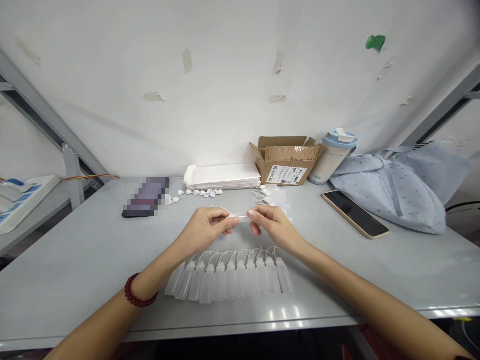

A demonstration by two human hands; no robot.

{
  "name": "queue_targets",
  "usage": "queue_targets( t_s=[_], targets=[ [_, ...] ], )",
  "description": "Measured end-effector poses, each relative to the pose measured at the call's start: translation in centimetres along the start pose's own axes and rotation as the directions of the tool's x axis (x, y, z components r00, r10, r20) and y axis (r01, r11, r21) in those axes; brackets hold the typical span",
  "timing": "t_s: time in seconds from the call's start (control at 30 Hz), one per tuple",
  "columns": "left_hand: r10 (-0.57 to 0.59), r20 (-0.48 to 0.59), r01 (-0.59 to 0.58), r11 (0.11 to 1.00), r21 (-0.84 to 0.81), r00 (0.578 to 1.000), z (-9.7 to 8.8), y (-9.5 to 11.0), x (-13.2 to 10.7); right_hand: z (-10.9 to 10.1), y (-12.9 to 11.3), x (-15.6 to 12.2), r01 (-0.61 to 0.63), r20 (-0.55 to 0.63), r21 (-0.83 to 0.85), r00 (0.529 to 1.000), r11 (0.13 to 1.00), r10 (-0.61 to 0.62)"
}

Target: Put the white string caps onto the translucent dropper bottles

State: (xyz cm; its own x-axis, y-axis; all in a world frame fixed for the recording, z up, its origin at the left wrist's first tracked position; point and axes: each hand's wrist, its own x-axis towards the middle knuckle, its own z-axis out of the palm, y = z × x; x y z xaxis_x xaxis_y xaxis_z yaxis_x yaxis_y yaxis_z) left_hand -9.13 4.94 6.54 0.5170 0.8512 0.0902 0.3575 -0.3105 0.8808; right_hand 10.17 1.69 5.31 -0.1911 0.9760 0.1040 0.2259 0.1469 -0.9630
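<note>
My left hand [209,223] and my right hand [270,224] meet above the middle of the grey table [75,260]. Both pinch a small clear plastic bottle [242,218] lying sideways between them, the left fingers at one end, the right at the other. A row of several small translucent squeeze bottles [229,278] with thin curved tips lies side by side just in front of my hands. Small white caps [202,192] are scattered farther back. More loose white parts [272,196] lie behind my right hand.
A stack of white flat bags [223,176] and an open cardboard box [287,160] stand at the wall. A pale cup with a blue lid [332,156], a blue cloth bag [397,187], a phone [355,214] and a dark blurred object [146,198] also lie around.
</note>
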Motion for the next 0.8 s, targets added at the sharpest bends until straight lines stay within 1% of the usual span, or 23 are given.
queue_targets(
  t_s=[0.07,0.13,0.2,0.37,0.5,0.6,0.73,0.8],
  targets=[
    [-0.024,0.033,0.025,0.999,-0.025,0.999,-0.1,0.2,0.1,0.1,-0.1,-0.1,0.039,-0.012,-0.08,0.999,0.996,-0.04],
    [-0.042,0.068,0.045,0.997,-0.055,0.997,-0.1,0.3,0.1,0.2,-0.2,-0.3,0.119,-0.025,-0.192,0.992,0.974,-0.126],
    [-0.049,0.102,0.058,0.995,-0.086,0.994,-0.2,0.3,0.2,0.4,-0.1,-0.5,0.213,-0.02,-0.291,0.973,0.933,-0.228],
    [-0.075,0.194,0.101,0.987,-0.124,0.978,-0.4,0.0,0.3,0.6,0.6,-0.5,0.391,0.019,-0.46,0.902,0.797,-0.431],
    [-0.116,0.246,0.15,0.981,-0.123,0.962,-0.4,0.0,0.3,0.6,1.5,-0.3,0.48,0.024,-0.528,0.833,0.7,-0.552],
    [-0.125,0.245,0.16,0.979,-0.128,0.962,-0.3,0.1,0.3,0.7,1.7,-0.2,0.494,0.038,-0.554,0.819,0.671,-0.572],
    [-0.113,0.225,0.14,0.984,-0.111,0.968,-0.3,0.4,0.1,0.7,1.5,-0.3,0.485,0.083,-0.585,0.833,0.65,-0.547],
    [-0.094,0.207,0.112,0.991,-0.076,0.974,-0.2,0.6,-0.1,0.8,1.3,-0.3,0.485,0.109,-0.578,0.843,0.656,-0.527]
  ],
)
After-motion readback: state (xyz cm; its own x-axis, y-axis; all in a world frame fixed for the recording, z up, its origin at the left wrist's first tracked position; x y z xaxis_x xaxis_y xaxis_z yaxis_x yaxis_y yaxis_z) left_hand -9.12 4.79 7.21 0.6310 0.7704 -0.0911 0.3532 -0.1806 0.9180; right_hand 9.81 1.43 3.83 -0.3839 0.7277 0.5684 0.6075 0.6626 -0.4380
